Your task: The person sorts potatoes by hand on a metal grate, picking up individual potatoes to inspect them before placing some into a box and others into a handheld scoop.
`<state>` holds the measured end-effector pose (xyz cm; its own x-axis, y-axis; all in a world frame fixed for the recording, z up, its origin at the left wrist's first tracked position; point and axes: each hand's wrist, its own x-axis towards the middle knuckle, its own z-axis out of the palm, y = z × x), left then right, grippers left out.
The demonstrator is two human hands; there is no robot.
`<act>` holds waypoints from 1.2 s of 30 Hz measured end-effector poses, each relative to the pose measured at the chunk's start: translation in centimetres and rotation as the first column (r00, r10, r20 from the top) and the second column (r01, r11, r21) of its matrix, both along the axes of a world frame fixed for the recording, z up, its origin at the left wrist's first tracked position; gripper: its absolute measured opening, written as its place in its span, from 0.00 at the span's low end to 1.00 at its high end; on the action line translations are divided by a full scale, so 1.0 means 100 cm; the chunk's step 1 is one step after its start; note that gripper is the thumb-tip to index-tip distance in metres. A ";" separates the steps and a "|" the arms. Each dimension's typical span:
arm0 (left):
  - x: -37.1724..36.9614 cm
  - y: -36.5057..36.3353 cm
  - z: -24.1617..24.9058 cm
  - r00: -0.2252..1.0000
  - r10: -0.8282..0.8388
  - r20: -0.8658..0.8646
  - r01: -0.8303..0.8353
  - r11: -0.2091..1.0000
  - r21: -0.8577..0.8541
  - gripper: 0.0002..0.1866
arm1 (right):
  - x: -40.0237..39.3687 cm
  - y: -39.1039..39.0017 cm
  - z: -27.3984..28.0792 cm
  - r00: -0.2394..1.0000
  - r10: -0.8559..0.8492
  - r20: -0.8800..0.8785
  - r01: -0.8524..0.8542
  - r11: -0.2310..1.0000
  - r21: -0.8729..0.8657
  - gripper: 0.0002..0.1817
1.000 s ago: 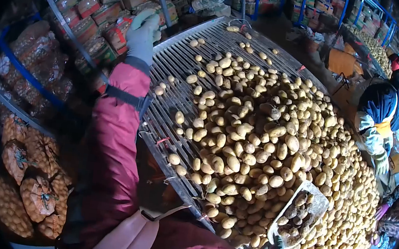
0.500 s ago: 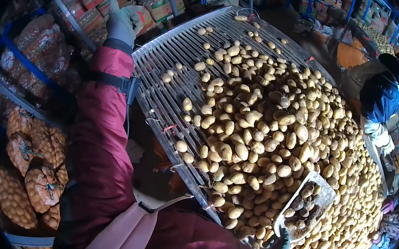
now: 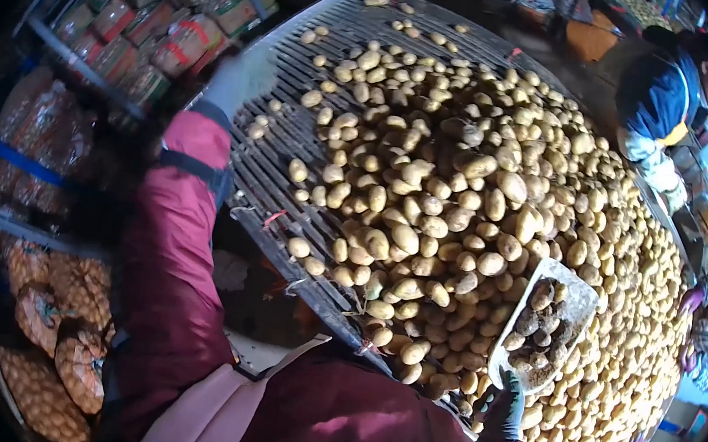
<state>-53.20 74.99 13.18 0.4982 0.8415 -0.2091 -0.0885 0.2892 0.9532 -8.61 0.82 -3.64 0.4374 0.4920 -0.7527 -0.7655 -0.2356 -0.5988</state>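
My left hand [image 3: 244, 80], in a pale glove and smeared by motion, is over the upper left edge of the slatted table [image 3: 288, 63]. Its fingers cannot be made out. In a dark glove, my right hand [image 3: 504, 408] grips the lower end of a white tray [image 3: 579, 298]. Dark, dirty potatoes [image 3: 540, 320] and loose soil lie in this tray, which rests on the heap of pale potatoes [image 3: 476, 208]. A few single potatoes [image 3: 311, 97] are scattered on the slats near my left hand.
Net sacks of potatoes [image 3: 42, 395] stand at the lower left, behind metal rails [image 3: 33, 235]. Stacked boxes [image 3: 147, 18] fill the upper left. Across the heap at the right, a person in a blue jacket [image 3: 660, 98] leans in with a gloved hand [image 3: 672, 187].
My left hand has moved from beyond the table's edge down toward the slats. The view has shifted. My right hand still holds the tray.
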 end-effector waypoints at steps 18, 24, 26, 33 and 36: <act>0.186 -0.117 -0.179 0.874 0.181 -0.452 -0.054 0.959 0.278 0.08 | -0.005 0.006 0.021 0.996 0.041 0.077 -0.033 0.994 -0.100 0.25; 0.198 -0.086 -0.189 0.879 0.278 -0.387 -0.129 0.920 0.369 0.11 | -0.007 0.013 0.038 0.997 0.036 0.067 -0.028 0.993 -0.114 0.23; 0.214 -0.083 -0.169 0.824 0.314 -0.472 -0.133 0.917 0.377 0.11 | -0.005 0.008 0.036 0.998 0.056 -0.002 -0.055 0.979 -0.194 0.23; 0.250 0.010 -0.212 0.670 0.321 -0.669 0.100 0.854 0.510 0.22 | -0.015 0.013 0.036 0.964 0.017 0.265 0.021 0.990 -0.139 0.23; 0.261 0.030 -0.210 0.489 0.206 -0.848 0.550 0.682 0.482 0.29 | -0.022 0.001 0.019 0.918 0.070 0.390 0.002 0.984 -0.181 0.23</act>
<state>-27.09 78.01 -7.77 0.5647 0.8229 -0.0626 0.7614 -0.4902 0.4242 -10.83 0.94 -1.77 0.7011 0.3890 -0.5977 -0.4658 -0.3848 -0.7968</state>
